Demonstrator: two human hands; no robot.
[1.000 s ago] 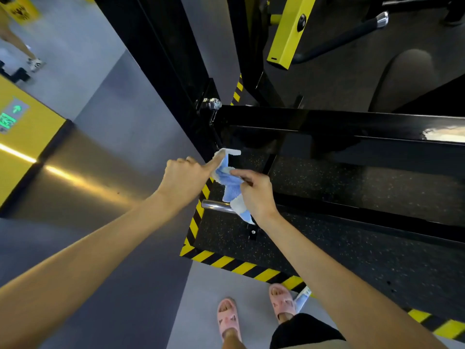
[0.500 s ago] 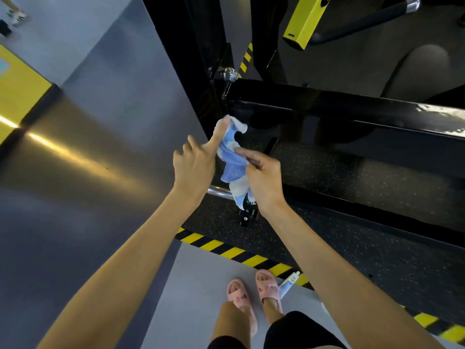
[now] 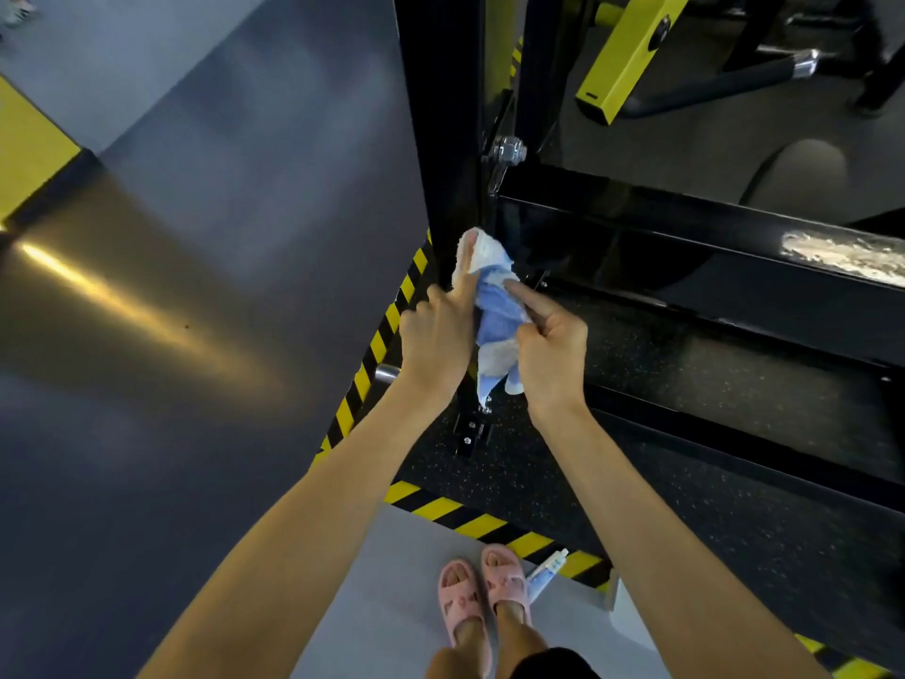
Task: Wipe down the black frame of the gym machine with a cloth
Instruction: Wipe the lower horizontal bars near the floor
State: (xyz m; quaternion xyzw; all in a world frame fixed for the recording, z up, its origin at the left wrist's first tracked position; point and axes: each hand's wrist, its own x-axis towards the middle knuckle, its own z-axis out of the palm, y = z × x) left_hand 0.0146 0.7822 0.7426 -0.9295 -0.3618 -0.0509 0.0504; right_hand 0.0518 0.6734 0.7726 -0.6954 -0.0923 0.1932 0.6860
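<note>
Two hands, one cloth, at the corner of the frame

Both bare hands meet at the middle of the view, where the black frame's upright post [image 3: 440,115] joins its horizontal beam [image 3: 685,237]. The blue-and-white cloth [image 3: 494,311] is bunched between them. Its white top end sits against the foot of the post, and its tail hangs toward six o'clock over the speckled rubber mat [image 3: 685,365].

The left hand [image 3: 433,335] points its index finger toward twelve o'clock with the cloth's top draped over the fingertip, pressed at the post. Its other fingers are curled. The thumb is hidden, so I cannot tell whether this hand actually grips the cloth.

The right hand [image 3: 551,355], at three o'clock of the cloth, lays its index finger on the blue fabric. Its remaining fingers are closed around the lower bunch.

A silver bolt [image 3: 509,151] sits at twelve o'clock of the cloth, on the joint. The beam runs off toward three o'clock and carries a white smear [image 3: 842,252] near the edge. A yellow machine arm [image 3: 631,46] stands at one o'clock.

Yellow-and-black hazard tape [image 3: 382,330] borders the mat, passing just at nine o'clock of the left hand, with a chrome peg [image 3: 387,373] beside the wrist. At six o'clock are two pink slippers [image 3: 482,595] on grey floor. A small white tube [image 3: 546,573] lies just at their three o'clock.
</note>
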